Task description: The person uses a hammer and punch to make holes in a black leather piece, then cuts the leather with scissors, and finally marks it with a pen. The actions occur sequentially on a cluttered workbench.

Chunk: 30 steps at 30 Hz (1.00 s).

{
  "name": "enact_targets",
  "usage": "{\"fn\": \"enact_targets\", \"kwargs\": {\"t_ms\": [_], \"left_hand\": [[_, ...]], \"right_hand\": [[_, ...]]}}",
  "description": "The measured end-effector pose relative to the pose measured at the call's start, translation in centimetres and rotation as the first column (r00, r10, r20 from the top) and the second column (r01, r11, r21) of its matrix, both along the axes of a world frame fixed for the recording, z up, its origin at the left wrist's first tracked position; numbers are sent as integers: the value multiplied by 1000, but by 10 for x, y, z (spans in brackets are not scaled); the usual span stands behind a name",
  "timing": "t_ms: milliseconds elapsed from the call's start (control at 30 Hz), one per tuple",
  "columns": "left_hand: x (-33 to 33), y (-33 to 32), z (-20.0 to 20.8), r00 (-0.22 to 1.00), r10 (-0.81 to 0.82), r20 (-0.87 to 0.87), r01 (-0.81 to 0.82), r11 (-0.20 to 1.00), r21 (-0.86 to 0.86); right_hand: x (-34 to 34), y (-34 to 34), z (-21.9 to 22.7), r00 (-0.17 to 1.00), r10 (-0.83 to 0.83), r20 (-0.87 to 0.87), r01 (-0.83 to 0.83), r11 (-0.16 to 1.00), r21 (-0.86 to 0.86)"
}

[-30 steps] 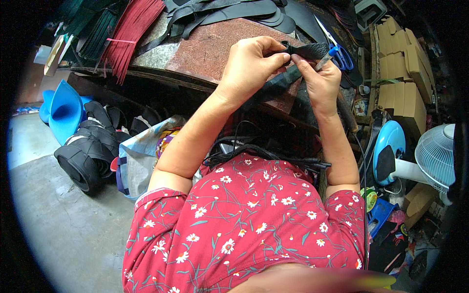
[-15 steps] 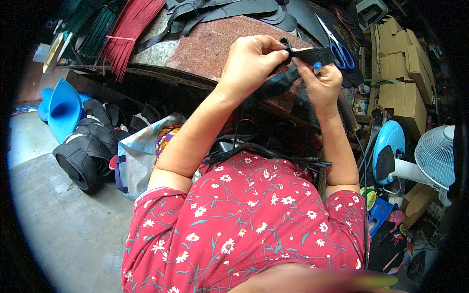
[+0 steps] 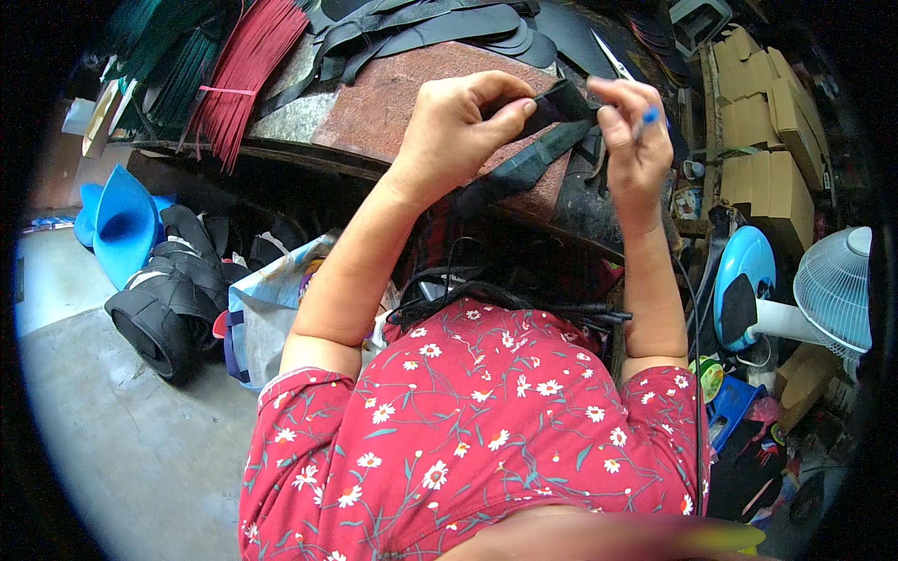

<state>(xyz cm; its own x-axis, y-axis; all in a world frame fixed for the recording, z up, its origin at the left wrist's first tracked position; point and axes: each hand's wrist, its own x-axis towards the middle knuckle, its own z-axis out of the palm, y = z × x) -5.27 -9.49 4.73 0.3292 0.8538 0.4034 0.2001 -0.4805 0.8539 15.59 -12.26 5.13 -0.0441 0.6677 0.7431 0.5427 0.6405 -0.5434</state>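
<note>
Over the worktable, my left hand [image 3: 460, 126] pinches a black leather-like strip [image 3: 561, 100] between thumb and fingers. The strip's far end reaches toward my right hand [image 3: 638, 150], which is apart from it. My right hand is curled round a slim pen [image 3: 649, 115] with a blue end; most of the pen is hidden by the fingers. Below the held strip, a dark flat band [image 3: 533, 159] lies across the table's near edge. Behind my right hand the metal blades of scissors [image 3: 613, 58] show, their handles covered.
Black cut pieces [image 3: 468, 28] lie at the back of the reddish tabletop [image 3: 393, 98]. A bundle of red strips [image 3: 245, 75] hangs at the left. Black rolls [image 3: 168, 309] and a bag [image 3: 271, 313] stand on the floor. Cardboard boxes [image 3: 767, 187] and a fan [image 3: 832, 290] are at the right.
My right hand has moved right, off the black strip, with the pen still in it. My left hand has shifted slightly left, keeping hold of the strip, which now appears more opened out.
</note>
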Motion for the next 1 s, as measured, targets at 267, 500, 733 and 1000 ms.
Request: {"fn": "enact_targets", "kwargs": {"t_ms": [267,500,733,1000], "left_hand": [[-3,-6,8,975,-7,-221,77,948,308],[-20,-2,4,811,-368,454,585,500,-638],[-34,-11,-3,839,-398,371,540,525,-658],[-18,-9,8,979,123,-164,-51,920,388]], "right_hand": [[5,-6,-17,911,179,-373,-344,829,-442],[10,8,-16,918,81,-387,-262,858,-441],[12,13,-24,941,37,-336,-182,893,-411],[-12,-3,-23,966,156,-205,-213,932,-294]]}}
